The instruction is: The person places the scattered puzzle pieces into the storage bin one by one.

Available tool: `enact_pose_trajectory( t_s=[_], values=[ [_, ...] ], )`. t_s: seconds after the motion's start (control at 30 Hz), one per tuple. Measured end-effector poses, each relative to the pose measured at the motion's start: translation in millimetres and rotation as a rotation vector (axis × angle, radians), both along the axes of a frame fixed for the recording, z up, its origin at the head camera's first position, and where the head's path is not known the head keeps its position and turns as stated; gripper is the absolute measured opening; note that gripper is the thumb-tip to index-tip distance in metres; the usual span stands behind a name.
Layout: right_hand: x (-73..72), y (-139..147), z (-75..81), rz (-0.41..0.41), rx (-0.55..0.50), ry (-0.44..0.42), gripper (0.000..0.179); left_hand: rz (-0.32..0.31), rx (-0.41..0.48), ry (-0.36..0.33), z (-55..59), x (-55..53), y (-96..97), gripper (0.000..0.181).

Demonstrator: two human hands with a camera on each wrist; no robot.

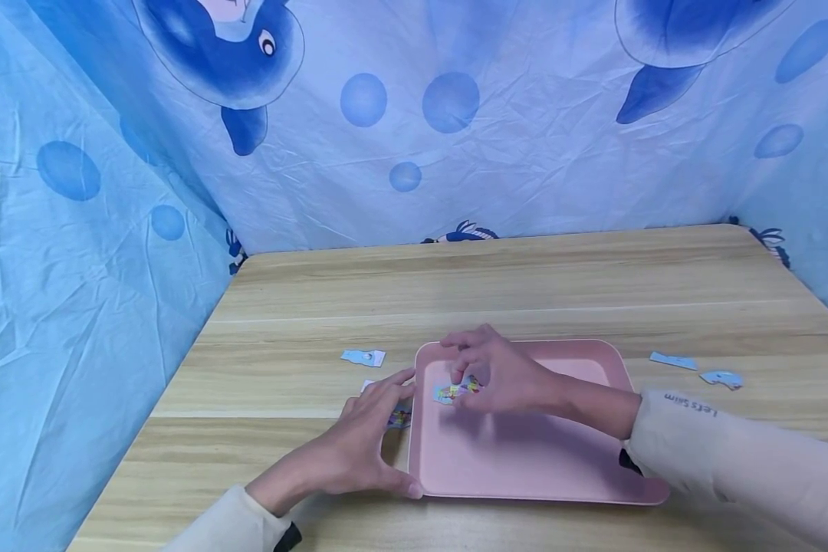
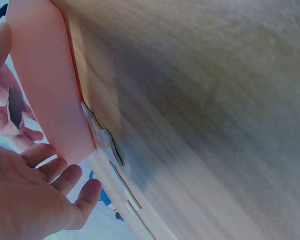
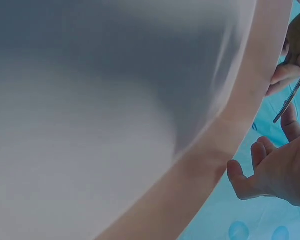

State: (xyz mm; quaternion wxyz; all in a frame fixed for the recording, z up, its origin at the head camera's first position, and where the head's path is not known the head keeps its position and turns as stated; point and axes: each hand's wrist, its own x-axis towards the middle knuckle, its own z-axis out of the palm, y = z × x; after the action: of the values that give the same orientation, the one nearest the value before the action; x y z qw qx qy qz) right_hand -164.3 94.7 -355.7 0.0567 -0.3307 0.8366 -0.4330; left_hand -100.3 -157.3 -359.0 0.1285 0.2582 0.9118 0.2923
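My right hand point(image 1: 510, 377) is over the left part of a pink tray point(image 1: 524, 468). Between thumb and finger it pinches a colourful puzzle piece point(image 1: 445, 394), seen nearly edge-on in the right wrist view as a thin plate point(image 3: 288, 101). The piece's dark back point(image 2: 15, 107) shows in the left wrist view. My left hand point(image 1: 360, 443) lies along the tray's left side with fingers spread and its thumb touching the near left corner. Partly hidden beneath that hand, another puzzle piece point(image 1: 399, 417) lies beside the tray.
Left of the tray, a light blue piece point(image 1: 363, 358) lies on the wooden table point(image 1: 283, 299), with one more mostly covered by the left hand. Two blue pieces, a strip point(image 1: 673, 360) and a curved one point(image 1: 722, 379), lie to the right. A blue curtain point(image 1: 414, 199) stands behind the table.
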Motion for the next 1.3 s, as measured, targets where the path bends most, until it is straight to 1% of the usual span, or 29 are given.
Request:
enact_pose_trajectory(
  t_s=[0.1,0.27,0.4,0.47,0.57,0.77,1.0,1.3],
  values=[
    [0.4,-1,-4.4,0.02,0.005,0.012,0.016,-0.004,0.005,-0.005,0.2,0.1,0.0,0.11],
    [-2.8,-3,-13.5,0.069,0.005,0.059,0.014,-0.004,0.009,-0.014,0.5,-0.1,0.3,0.11],
    [-5.0,-6,-19.6,0.093,0.02,0.063,0.013,-0.006,0.009,-0.018,0.6,-0.7,0.4,0.11],
    [-5.6,-8,-22.4,0.092,0.042,0.068,0.013,-0.006,0.008,-0.018,0.5,-0.9,0.4,0.11],
    [-6.1,-10,-27.1,0.082,0.086,0.1,0.013,-0.004,0.008,-0.02,0.4,-0.9,0.6,0.111],
    [-5.7,-13,-30.1,0.051,0.144,0.127,0.014,0.002,0.009,-0.028,0.7,-1.0,0.6,0.112],
    [-5.6,-15,-30.3,0.032,0.153,0.146,0.016,0.01,0.002,-0.027,1.6,-0.6,0.8,0.112],
    [-5.3,-17,-34.8,0.019,0.166,0.186,0.015,0.013,-0.001,-0.023,1.7,-0.9,0.9,0.111]
  ],
)
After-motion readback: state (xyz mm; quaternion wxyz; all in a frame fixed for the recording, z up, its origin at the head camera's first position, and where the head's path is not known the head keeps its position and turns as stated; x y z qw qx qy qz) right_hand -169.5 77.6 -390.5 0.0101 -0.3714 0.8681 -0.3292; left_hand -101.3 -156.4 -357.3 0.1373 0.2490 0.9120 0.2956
